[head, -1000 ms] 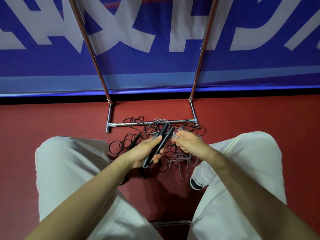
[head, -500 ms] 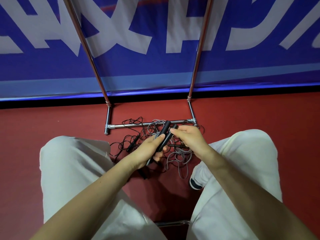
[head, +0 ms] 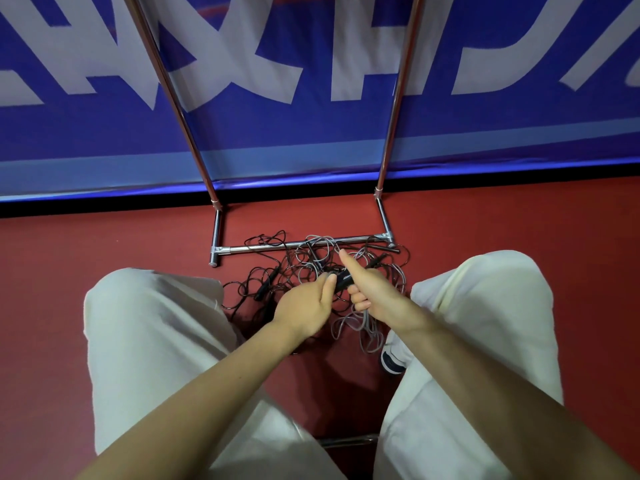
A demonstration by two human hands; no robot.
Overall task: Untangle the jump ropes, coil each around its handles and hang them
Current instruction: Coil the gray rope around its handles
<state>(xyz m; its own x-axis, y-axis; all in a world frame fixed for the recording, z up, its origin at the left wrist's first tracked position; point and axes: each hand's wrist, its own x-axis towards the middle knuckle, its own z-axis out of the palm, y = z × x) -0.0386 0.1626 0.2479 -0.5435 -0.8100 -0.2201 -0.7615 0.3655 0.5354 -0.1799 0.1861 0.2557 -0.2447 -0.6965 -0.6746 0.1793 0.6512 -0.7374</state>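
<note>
Right hand (head: 375,292) now gripping handles (head: 343,281), thumb up

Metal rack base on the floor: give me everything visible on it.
The rack looks like chromed steel tube. Two uprights slant up past the top of the frame before a blue banner. Each joins a short foot tube on the red floor; a crossbar links the feet's near ends through corner fittings. Tangled black and grey ropes lie over and beside the crossbar. Neither hand touches it. Its top is out of view.
</note>
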